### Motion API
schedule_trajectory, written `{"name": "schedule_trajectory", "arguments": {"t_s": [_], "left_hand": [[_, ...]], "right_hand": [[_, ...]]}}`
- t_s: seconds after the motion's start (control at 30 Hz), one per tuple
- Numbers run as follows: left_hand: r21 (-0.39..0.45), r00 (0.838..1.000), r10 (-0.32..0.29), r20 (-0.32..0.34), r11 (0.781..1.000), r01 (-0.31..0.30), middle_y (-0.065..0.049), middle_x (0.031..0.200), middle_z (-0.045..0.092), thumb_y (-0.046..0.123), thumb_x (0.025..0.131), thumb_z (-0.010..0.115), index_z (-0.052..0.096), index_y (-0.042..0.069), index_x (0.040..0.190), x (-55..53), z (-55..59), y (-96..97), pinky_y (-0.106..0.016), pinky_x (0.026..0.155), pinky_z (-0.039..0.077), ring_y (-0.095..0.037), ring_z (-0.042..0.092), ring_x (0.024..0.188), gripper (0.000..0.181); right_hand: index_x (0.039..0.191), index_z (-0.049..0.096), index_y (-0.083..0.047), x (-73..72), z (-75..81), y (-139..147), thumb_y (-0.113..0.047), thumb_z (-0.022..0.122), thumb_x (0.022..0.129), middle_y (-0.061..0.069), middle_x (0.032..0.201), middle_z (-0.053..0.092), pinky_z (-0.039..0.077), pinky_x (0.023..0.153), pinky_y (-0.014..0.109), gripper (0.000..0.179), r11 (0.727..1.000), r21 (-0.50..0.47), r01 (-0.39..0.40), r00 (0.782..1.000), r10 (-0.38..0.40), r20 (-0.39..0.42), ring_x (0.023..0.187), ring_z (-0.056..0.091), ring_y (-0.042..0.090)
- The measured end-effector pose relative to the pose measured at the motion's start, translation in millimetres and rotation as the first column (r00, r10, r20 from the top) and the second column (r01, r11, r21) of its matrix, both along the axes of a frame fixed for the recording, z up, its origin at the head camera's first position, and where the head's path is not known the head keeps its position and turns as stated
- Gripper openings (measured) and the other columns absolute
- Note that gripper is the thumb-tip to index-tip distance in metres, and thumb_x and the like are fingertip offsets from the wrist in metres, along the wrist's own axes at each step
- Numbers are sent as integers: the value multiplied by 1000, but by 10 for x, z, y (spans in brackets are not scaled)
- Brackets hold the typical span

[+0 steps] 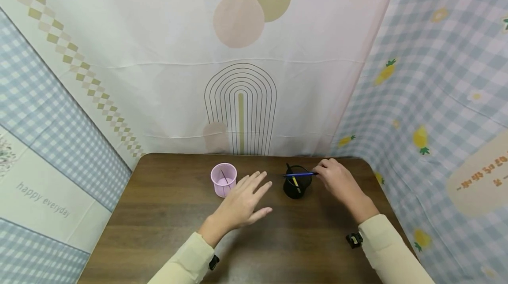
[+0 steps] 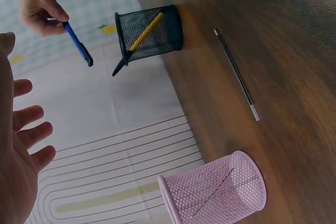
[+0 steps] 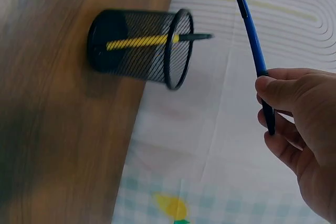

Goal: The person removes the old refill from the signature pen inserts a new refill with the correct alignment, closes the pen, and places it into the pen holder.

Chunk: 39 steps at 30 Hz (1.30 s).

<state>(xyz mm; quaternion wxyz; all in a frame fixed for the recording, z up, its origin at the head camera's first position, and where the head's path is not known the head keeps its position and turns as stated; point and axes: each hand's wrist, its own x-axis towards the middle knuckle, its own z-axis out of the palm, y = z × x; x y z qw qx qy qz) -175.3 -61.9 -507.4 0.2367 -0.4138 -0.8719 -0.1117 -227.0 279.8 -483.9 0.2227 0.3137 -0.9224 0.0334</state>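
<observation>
My right hand [image 1: 337, 181] pinches a blue pen [image 3: 254, 40] between thumb and fingers, above the black mesh pen holder [image 3: 134, 59]. In the right wrist view the blue pen stays apart from the holder. Inside that holder leans a yellow pen with a dark end [image 3: 137, 42], which sticks out past the rim. With fingers spread, my left hand [image 1: 240, 202] hovers between the two holders and holds nothing. Beside it stands a pink mesh pen holder [image 1: 219, 188] with a thin dark stick [image 1: 225, 176] inside.
On the brown wooden table [image 1: 166, 204] a thin dark rod with pale ends [image 2: 234, 71] lies between the holders, seen in the left wrist view; the left hand hides it in the head view. Patterned cloths [image 1: 174, 99] hang behind the table and along both sides.
</observation>
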Motion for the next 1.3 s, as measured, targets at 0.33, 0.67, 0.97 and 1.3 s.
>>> {"name": "schedule_trajectory", "arguments": {"t_s": [0.33,0.67,0.97,1.3], "left_hand": [[-101,1000,8,29,995,-5,-15,161,43,63,95,59,51,16,152,26,-91,65,-50,121,35,-34,40,151,74],[-154,1000,-20,10,988,21,-15,160,45,64,95,57,48,16,154,47,-184,177,-50,121,35,-33,41,150,77],[-154,1000,-26,-7,988,25,-15,157,49,64,95,57,49,15,153,42,-207,199,-50,120,38,-34,45,147,76],[-146,1000,12,20,989,-9,-16,158,48,61,95,60,49,15,153,15,-256,116,-50,121,36,-34,45,147,75]], "right_hand": [[98,78,-7,-85,-48,172,-6,85,82,10,96,68,55,76,40,17,990,126,63,998,-66,20,85,61,29],[96,76,-9,-211,-91,110,3,84,78,11,99,66,54,78,41,24,957,285,56,996,-73,50,89,60,31],[100,76,-9,-311,-202,24,3,84,77,9,100,65,53,76,40,27,927,371,53,991,-94,94,87,58,29],[113,76,-12,-371,-321,-159,-5,86,79,9,115,66,54,82,39,37,858,514,9,988,-86,127,98,59,29]]}}
